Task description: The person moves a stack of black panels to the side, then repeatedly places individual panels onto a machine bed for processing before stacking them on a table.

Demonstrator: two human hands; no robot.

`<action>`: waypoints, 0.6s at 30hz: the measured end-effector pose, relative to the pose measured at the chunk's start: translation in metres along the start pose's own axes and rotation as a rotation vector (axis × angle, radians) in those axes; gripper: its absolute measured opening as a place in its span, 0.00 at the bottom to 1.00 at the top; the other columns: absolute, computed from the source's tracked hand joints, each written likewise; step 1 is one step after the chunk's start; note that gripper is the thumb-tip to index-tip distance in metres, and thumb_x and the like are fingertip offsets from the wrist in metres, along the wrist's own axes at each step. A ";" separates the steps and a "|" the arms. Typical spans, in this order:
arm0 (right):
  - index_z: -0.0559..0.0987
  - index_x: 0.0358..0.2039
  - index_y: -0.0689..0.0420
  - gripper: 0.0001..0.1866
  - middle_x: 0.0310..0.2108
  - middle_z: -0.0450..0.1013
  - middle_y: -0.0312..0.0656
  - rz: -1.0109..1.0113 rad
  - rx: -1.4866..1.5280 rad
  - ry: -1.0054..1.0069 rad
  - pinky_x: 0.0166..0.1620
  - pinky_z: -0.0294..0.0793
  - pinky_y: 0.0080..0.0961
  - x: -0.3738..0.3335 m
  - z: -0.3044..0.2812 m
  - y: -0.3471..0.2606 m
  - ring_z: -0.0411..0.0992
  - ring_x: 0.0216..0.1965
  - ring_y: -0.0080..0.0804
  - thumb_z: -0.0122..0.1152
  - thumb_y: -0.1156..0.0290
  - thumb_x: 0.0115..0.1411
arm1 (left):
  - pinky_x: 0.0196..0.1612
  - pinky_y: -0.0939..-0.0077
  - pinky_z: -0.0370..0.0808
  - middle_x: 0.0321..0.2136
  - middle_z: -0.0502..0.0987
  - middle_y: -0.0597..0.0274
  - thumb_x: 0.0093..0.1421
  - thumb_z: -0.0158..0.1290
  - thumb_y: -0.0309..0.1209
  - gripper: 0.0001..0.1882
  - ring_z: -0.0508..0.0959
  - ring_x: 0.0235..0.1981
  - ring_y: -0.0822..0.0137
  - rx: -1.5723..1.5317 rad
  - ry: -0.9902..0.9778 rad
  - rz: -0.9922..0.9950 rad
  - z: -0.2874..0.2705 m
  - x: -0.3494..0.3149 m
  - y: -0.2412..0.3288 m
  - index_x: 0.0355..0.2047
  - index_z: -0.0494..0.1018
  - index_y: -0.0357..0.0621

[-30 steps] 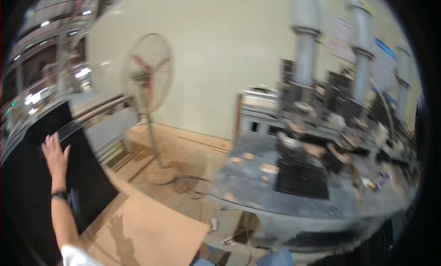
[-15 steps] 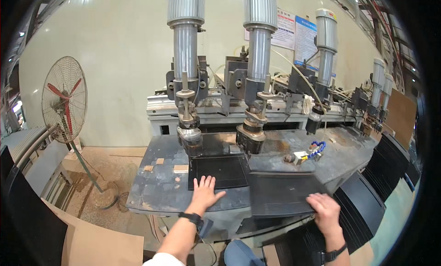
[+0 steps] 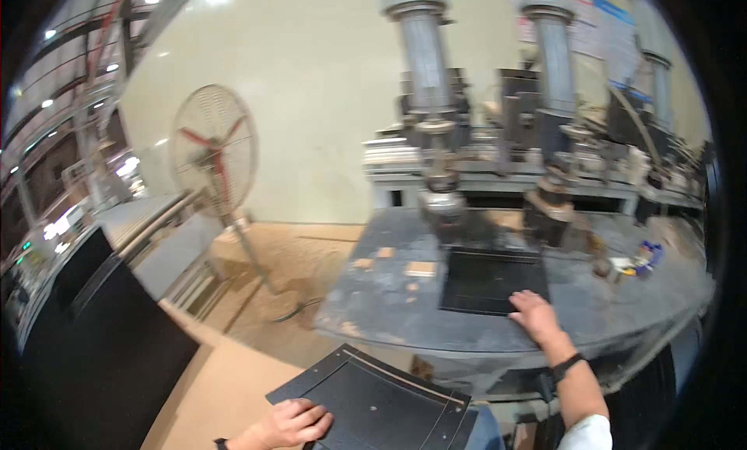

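Note:
My left hand (image 3: 294, 423) is closed on the left edge of a black rectangular panel (image 3: 381, 399), held tilted in front of my body. That panel has a pale groove along its far edge and small holes near its corners. On the grey worktable (image 3: 373, 310) lies a second black panel (image 3: 490, 283), its far edge close to the drilling heads. My right hand (image 3: 535, 316) grips this panel at its near right corner, fingers bent over the top. The right thumb is hidden.
Vertical drill units (image 3: 442, 209) stand over the table's back. Small wood offcuts (image 3: 421, 269) and a blue flexible hose (image 3: 647, 254) lie on the table. A fan (image 3: 214, 147) stands back left; a large black board (image 3: 101, 349) and brown sheet (image 3: 226, 388) are at left.
The view has swung left. My left hand has left the table and now holds a panel before my body. My right hand has moved from the right side to the panel on the table.

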State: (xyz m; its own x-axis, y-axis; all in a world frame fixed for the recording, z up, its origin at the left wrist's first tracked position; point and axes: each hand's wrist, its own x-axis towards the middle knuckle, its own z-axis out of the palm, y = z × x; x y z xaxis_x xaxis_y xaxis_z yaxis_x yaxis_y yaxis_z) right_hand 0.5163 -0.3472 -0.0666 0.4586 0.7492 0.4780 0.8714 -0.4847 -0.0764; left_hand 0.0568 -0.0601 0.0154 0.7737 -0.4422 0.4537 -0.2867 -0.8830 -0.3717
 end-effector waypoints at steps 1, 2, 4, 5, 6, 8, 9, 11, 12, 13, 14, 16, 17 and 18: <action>0.76 0.48 0.55 0.22 0.51 0.73 0.41 0.027 0.053 -0.019 0.58 0.66 0.35 0.012 -0.005 -0.008 0.66 0.56 0.42 0.62 0.61 0.53 | 0.35 0.78 0.72 0.34 0.75 0.66 0.50 0.55 0.27 0.10 0.73 0.33 0.68 0.051 -0.041 -0.067 -0.023 -0.019 -0.006 0.35 0.76 0.50; 0.77 0.47 0.55 0.22 0.51 0.73 0.42 -0.013 0.133 0.022 0.57 0.67 0.36 0.016 -0.004 -0.007 0.67 0.55 0.43 0.63 0.62 0.52 | 0.33 0.78 0.72 0.36 0.76 0.67 0.50 0.56 0.28 0.11 0.73 0.34 0.68 0.162 -0.053 -0.094 -0.045 -0.040 -0.013 0.36 0.76 0.51; 0.77 0.45 0.58 0.22 0.49 0.74 0.45 -0.049 0.117 0.061 0.55 0.69 0.37 0.014 0.007 0.000 0.69 0.53 0.46 0.66 0.67 0.47 | 0.28 0.79 0.71 0.37 0.77 0.69 0.50 0.58 0.28 0.11 0.73 0.31 0.69 0.363 -0.058 -0.173 -0.087 -0.065 -0.034 0.36 0.75 0.54; 0.77 0.45 0.59 0.24 0.48 0.74 0.46 -0.061 0.093 0.048 0.56 0.68 0.39 0.011 0.004 0.002 0.69 0.53 0.48 0.67 0.70 0.44 | 0.28 0.78 0.71 0.36 0.78 0.68 0.50 0.58 0.29 0.11 0.73 0.31 0.68 0.511 -0.089 -0.183 -0.111 -0.075 -0.050 0.35 0.75 0.54; 0.77 0.44 0.61 0.25 0.47 0.74 0.48 -0.058 0.085 0.052 0.57 0.66 0.43 0.009 0.018 0.018 0.68 0.53 0.51 0.68 0.73 0.42 | 0.29 0.77 0.72 0.38 0.78 0.67 0.50 0.57 0.29 0.10 0.73 0.32 0.67 0.683 -0.125 -0.235 -0.132 -0.089 -0.061 0.35 0.75 0.53; 0.76 0.46 0.61 0.26 0.49 0.72 0.50 0.033 0.043 -0.010 0.58 0.63 0.45 0.003 0.029 0.030 0.65 0.56 0.54 0.68 0.74 0.42 | 0.37 0.69 0.74 0.37 0.77 0.64 0.48 0.55 0.29 0.13 0.76 0.36 0.63 0.859 -0.131 -0.438 -0.169 -0.103 -0.091 0.36 0.74 0.48; 0.76 0.46 0.61 0.26 0.49 0.72 0.50 0.008 0.043 -0.007 0.58 0.63 0.45 0.007 0.025 0.025 0.65 0.56 0.54 0.68 0.74 0.42 | 0.40 0.66 0.74 0.37 0.77 0.62 0.49 0.52 0.28 0.13 0.76 0.37 0.61 0.904 -0.139 -0.518 -0.186 -0.114 -0.112 0.37 0.73 0.46; 0.73 0.49 0.61 0.30 0.53 0.68 0.52 0.080 0.025 -0.029 0.61 0.60 0.45 0.017 0.014 0.005 0.60 0.59 0.56 0.67 0.76 0.41 | 0.39 0.68 0.72 0.35 0.77 0.63 0.50 0.49 0.26 0.13 0.76 0.37 0.62 1.012 -0.102 -0.705 -0.217 -0.145 -0.152 0.37 0.73 0.46; 0.73 0.49 0.61 0.30 0.53 0.68 0.52 0.074 0.019 -0.017 0.61 0.60 0.45 0.021 0.005 -0.006 0.60 0.59 0.56 0.67 0.76 0.41 | 0.39 0.67 0.72 0.34 0.77 0.65 0.51 0.49 0.26 0.12 0.75 0.37 0.63 1.059 -0.088 -0.772 -0.227 -0.165 -0.173 0.37 0.73 0.47; 0.72 0.50 0.61 0.31 0.55 0.66 0.52 0.050 0.050 0.007 0.61 0.59 0.45 0.024 -0.006 -0.016 0.59 0.60 0.56 0.67 0.76 0.41 | 0.39 0.67 0.72 0.33 0.77 0.66 0.52 0.48 0.26 0.10 0.76 0.37 0.63 1.106 -0.075 -0.842 -0.235 -0.187 -0.193 0.36 0.73 0.49; 0.71 0.51 0.61 0.32 0.56 0.64 0.52 0.031 0.077 0.033 0.62 0.58 0.45 0.025 -0.018 -0.024 0.57 0.61 0.56 0.66 0.77 0.41 | 0.39 0.67 0.73 0.32 0.77 0.65 0.54 0.48 0.27 0.09 0.76 0.38 0.62 1.143 -0.155 -0.966 -0.242 -0.204 -0.210 0.36 0.73 0.50; 0.70 0.52 0.60 0.32 0.57 0.64 0.52 0.003 0.018 0.078 0.62 0.57 0.45 0.013 -0.047 -0.033 0.57 0.61 0.56 0.65 0.77 0.42 | 0.39 0.68 0.73 0.30 0.77 0.66 0.54 0.48 0.27 0.09 0.76 0.38 0.63 1.176 -0.236 -1.122 -0.248 -0.236 -0.233 0.36 0.73 0.51; 0.70 0.53 0.60 0.32 0.57 0.63 0.52 -0.034 -0.029 0.104 0.63 0.56 0.44 0.004 -0.064 -0.034 0.56 0.62 0.56 0.63 0.77 0.43 | 0.39 0.67 0.73 0.31 0.77 0.65 0.55 0.49 0.28 0.09 0.76 0.39 0.62 1.164 -0.267 -1.192 -0.249 -0.256 -0.240 0.37 0.73 0.51; 0.69 0.53 0.59 0.32 0.58 0.62 0.51 0.050 -0.056 0.064 0.63 0.54 0.44 -0.009 -0.087 -0.033 0.55 0.63 0.54 0.61 0.78 0.44 | 0.40 0.65 0.73 0.32 0.77 0.64 0.55 0.50 0.30 0.10 0.76 0.39 0.61 1.145 -0.302 -1.259 -0.246 -0.276 -0.245 0.39 0.73 0.51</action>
State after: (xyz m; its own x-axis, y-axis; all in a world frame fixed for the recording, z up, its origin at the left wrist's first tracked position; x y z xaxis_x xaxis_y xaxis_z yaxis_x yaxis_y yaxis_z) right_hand 0.4687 -0.3772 0.0079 0.4877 0.6937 0.5301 0.8357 -0.5465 -0.0537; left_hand -0.2252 0.2389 0.1805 0.2977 0.5374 0.7890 0.9408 -0.0249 -0.3380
